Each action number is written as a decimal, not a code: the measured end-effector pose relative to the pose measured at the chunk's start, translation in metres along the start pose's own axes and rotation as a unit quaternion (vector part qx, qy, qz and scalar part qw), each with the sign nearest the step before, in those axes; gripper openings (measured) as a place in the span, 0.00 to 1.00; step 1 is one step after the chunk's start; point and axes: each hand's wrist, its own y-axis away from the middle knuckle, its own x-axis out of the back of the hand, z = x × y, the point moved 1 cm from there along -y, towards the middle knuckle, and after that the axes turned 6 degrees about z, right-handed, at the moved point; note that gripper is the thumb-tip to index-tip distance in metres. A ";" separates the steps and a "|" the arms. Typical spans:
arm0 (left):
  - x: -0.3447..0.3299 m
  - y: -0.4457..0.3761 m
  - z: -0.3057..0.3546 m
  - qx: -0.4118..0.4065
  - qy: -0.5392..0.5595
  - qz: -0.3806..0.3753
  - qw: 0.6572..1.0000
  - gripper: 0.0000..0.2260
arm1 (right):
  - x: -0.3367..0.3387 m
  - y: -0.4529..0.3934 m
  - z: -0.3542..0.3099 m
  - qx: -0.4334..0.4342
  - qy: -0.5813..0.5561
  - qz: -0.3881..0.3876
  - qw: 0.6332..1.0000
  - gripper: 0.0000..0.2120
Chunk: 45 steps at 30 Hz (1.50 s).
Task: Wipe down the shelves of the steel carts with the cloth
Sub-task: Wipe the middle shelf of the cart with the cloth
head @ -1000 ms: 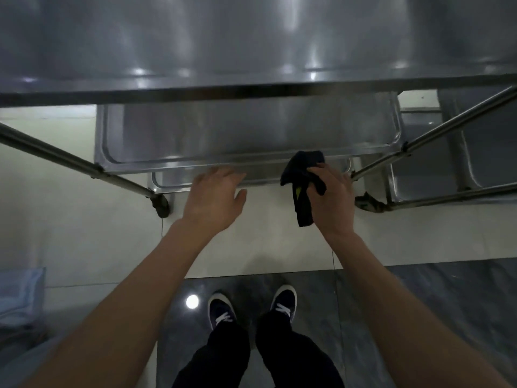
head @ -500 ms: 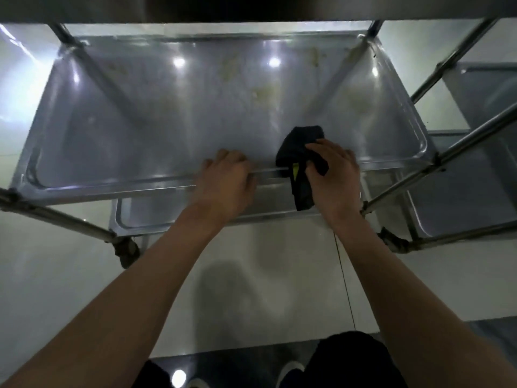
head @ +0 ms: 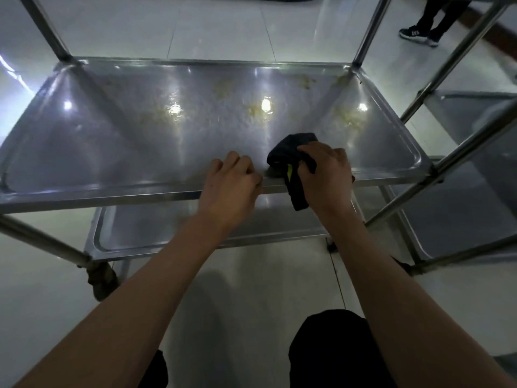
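Here right hand (head: 326, 177) grips cloth (head: 291, 161) — tail hangs over shelf (head: 112, 135) rim.

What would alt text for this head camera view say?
A person's right hand presses a dark cloth on a stained steel cart shelf at its near edge, while the left hand grips that edge beside it.

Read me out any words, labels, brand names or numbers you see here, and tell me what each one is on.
No text here can be read.
The cloth in the right hand has a small yellow-green tag; no lettering shows on it.
The shelf, gripped at its front rim by the left hand, shows only stains and light glare.
The far shoes have white marks, too small to read.
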 end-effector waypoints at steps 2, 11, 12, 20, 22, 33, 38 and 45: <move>-0.001 -0.003 0.001 0.000 -0.021 -0.009 1.000 0.09 | -0.002 0.000 0.000 -0.001 0.005 0.002 1.000 0.17; -0.003 0.003 0.000 -0.007 -0.049 -0.004 0.999 0.09 | 0.003 0.002 -0.001 0.004 -0.016 -0.005 1.000 0.16; -0.002 0.005 -0.001 -0.011 -0.048 -0.002 0.999 0.09 | 0.005 0.004 -0.002 0.001 -0.016 -0.007 1.000 0.16; 0.013 0.036 -0.008 -0.023 -0.030 0.020 0.999 0.09 | 0.012 0.023 -0.011 0.014 -0.015 -0.030 0.999 0.16; 0.017 0.042 -0.008 -0.023 -0.023 0.019 0.999 0.09 | 0.014 0.027 -0.012 0.022 -0.010 -0.034 0.999 0.15; 0.031 0.020 0.026 0.070 0.047 0.024 0.996 0.10 | 0.007 0.011 -0.015 -0.010 -0.009 -0.039 0.999 0.14; 0.023 0.023 0.033 0.079 0.053 0.004 0.995 0.09 | -0.003 0.021 0.001 0.065 0.009 -0.150 0.987 0.21; 0.015 0.026 0.033 0.088 0.042 0.040 0.994 0.10 | -0.018 0.015 0.007 0.110 0.019 -0.206 0.972 0.22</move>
